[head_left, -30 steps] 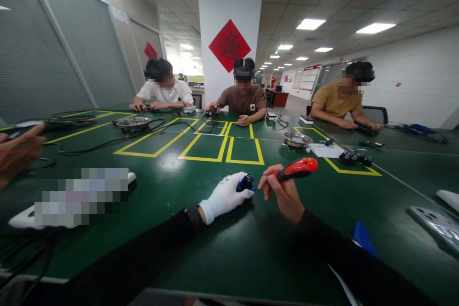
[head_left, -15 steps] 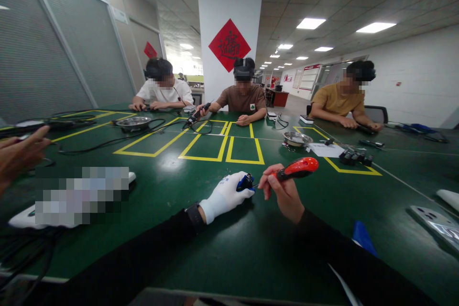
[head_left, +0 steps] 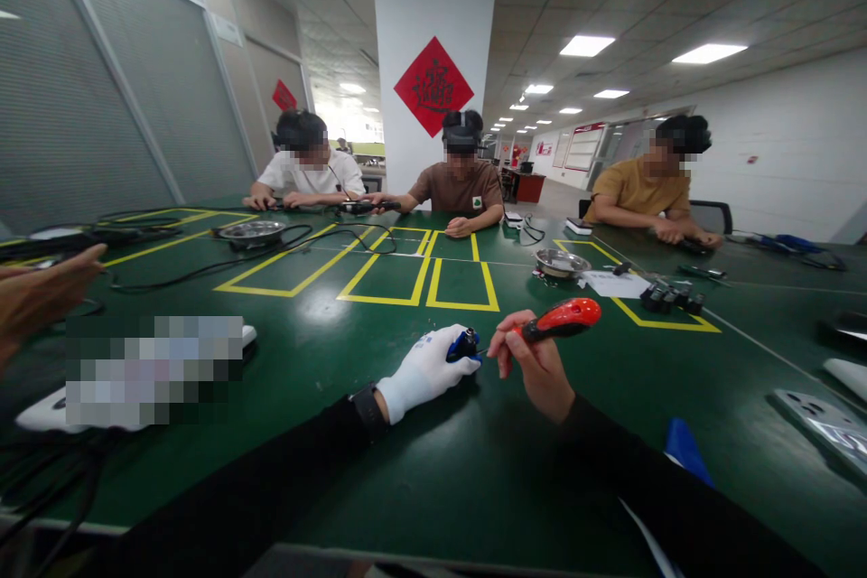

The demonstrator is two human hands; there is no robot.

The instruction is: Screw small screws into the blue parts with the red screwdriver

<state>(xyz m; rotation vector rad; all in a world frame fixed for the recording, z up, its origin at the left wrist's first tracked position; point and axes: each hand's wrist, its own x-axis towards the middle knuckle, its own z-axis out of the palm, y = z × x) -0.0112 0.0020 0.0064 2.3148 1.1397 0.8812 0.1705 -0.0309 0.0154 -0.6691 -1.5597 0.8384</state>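
My left hand (head_left: 426, 370), in a white glove with what look like blue fingertips, is closed around a small black part (head_left: 464, 343) with a metal top. It rests low over the green table (head_left: 325, 488). My bare right hand (head_left: 538, 366) grips a screwdriver (head_left: 562, 319) with a red and black handle. The handle slants up to the right, and the thin shaft points left at the black part's side. Whether the tip touches the part or sits in a screw is too small to tell.
Metal bowls (head_left: 562, 263) stand farther off, beside a paper sheet (head_left: 618, 283) and several black parts (head_left: 670, 298). A white power strip-like object (head_left: 250, 336), partly blurred out, lies left. A phone (head_left: 823, 424) lies right. Another person's hand (head_left: 51, 289) enters at left; three people sit opposite.
My hands, the black part and the screwdriver stay almost still. Across the table, the person in brown has lowered a black tool to the left. The hand at left has shifted slightly right.
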